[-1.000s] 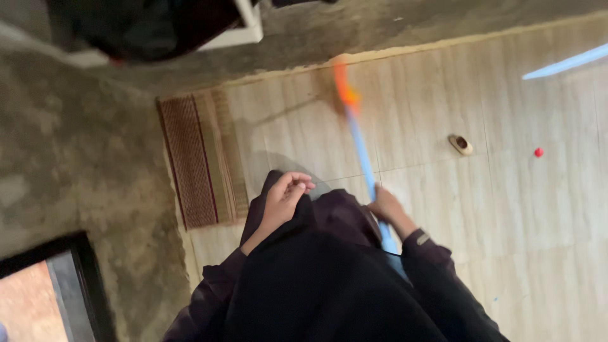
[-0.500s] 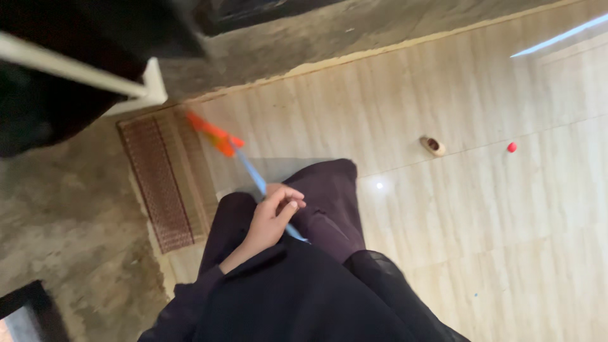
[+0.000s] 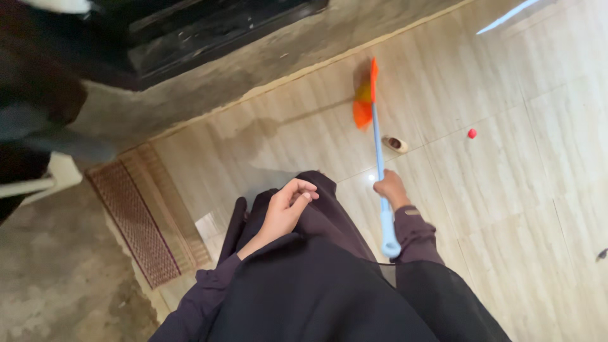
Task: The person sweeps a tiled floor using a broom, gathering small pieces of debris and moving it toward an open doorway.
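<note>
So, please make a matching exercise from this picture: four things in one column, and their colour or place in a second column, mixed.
Things:
1. broom handle
2. broom head
3. woven mat
4. small round piece

Descriptions:
A. red, lying alone on the tiles to the right of the broom
B. brown, lying at the left by the rough concrete
C. light blue, held in the right hand
D. orange, resting on the floor near the concrete edge

Pairs: 1-C, 2-D, 3-B, 4-A
</note>
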